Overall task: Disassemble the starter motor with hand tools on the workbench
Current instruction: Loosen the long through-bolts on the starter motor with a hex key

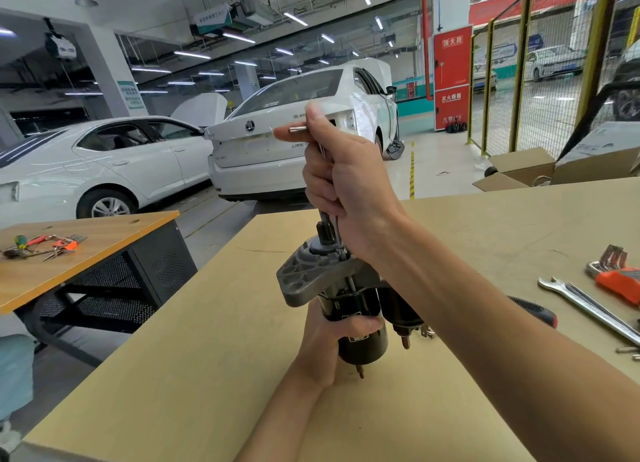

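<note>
The starter motor (pixel 349 298) stands upright above the workbench (pixel 214 357), grey mounting flange on top, black body below. My left hand (pixel 332 343) grips the black body from the left. My right hand (pixel 343 181) is raised above the flange and grips an L-shaped hex key (pixel 298 129). The key's short arm sticks out to the left past my thumb. Its long shaft runs down through my fist to a bolt on the flange beside the pinion gear (pixel 325 231).
On the bench to the right lie a combination wrench (pixel 585 305), an orange hex key set (pixel 616 274) and a red-and-black tool handle (pixel 540 312), partly behind my forearm. A second table (pixel 90 250) with small tools stands at left. White cars are parked beyond.
</note>
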